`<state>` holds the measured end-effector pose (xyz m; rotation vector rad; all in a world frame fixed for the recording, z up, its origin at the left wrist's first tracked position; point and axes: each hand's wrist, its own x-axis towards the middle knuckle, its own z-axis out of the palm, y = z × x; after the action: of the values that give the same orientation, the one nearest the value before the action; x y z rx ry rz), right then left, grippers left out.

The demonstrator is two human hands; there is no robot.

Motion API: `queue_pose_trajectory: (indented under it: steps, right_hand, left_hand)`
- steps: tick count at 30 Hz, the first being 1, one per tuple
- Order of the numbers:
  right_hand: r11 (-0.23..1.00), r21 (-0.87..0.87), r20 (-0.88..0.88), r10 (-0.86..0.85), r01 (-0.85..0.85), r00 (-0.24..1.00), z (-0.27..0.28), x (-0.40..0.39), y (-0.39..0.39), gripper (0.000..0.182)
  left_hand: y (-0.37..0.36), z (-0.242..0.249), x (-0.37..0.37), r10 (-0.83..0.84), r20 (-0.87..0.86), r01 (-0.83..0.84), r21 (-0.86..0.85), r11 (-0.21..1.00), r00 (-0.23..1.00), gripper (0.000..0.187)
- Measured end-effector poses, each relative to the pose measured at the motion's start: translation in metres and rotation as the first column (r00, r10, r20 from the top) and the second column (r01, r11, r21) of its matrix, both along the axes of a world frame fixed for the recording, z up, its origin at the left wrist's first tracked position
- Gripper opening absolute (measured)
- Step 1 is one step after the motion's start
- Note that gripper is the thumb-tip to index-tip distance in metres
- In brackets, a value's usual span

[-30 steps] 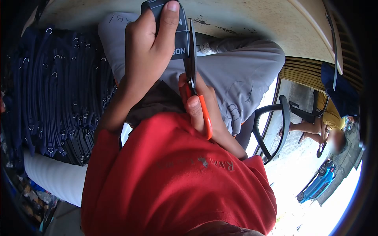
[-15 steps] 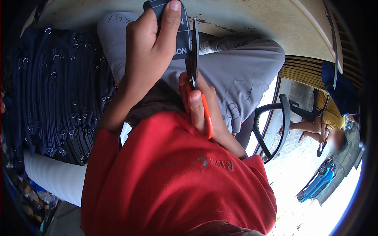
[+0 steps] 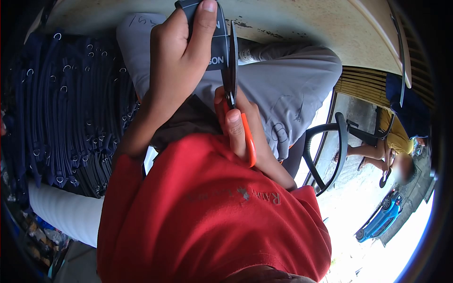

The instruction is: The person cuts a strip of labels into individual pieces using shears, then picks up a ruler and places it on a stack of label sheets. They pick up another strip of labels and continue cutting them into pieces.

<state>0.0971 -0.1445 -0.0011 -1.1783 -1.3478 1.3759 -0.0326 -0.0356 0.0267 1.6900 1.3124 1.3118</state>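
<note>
reads "n" and, lower down, "son" in pale letters on the flat dark grey fabric strip (image 3: 217, 47). shows partly faded "ralph" across the red cloth shirt (image 3: 212, 226). bears handwritten marks, too unclear to read, on the light grey cloth trousers (image 3: 292, 85).

The top edge is cutting off part of the dark strip (image 3: 218, 47), which is hiding fingers of the left hand (image 3: 181, 52). The right hand (image 3: 235, 129) is covering part of the scissors (image 3: 231, 85). A distant person's head (image 3: 403, 170) is appearing blurred.
</note>
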Motion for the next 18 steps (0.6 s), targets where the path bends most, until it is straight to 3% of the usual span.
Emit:
queue_pose_trajectory:
  steps: [5,7,14,16,18]
  right_hand:
    - [1.000,-0.026,-0.011,0.005,-0.005,1.000,0.002,0.000,0.000,0.047]
    - [0.999,-0.036,-0.019,0.003,-0.003,1.000,0.002,0.000,0.000,0.046]
    - [0.999,-0.035,-0.013,0.003,-0.003,1.000,0.001,0.000,0.000,0.045]
    - [1.000,-0.028,-0.009,0.005,-0.005,1.000,0.001,0.000,0.000,0.045]
    - [1.000,-0.011,-0.008,0.004,-0.004,1.000,0.001,0.000,0.000,0.043]
  left_hand:
    - [0.000,-0.003,-0.002,-0.009,-0.006,0.008,-0.039,0.999,1.000,0.029]
    - [0.002,-0.010,-0.003,-0.047,0.092,0.048,-0.009,0.999,0.995,0.030]
    - [0.001,-0.009,-0.002,-0.055,0.078,0.058,-0.030,0.998,0.995,0.030]
    - [-0.002,-0.001,0.009,0.069,0.006,-0.069,0.074,0.995,0.998,0.030]
    - [0.001,-0.008,0.001,0.017,0.038,-0.018,0.041,0.999,0.999,0.030]
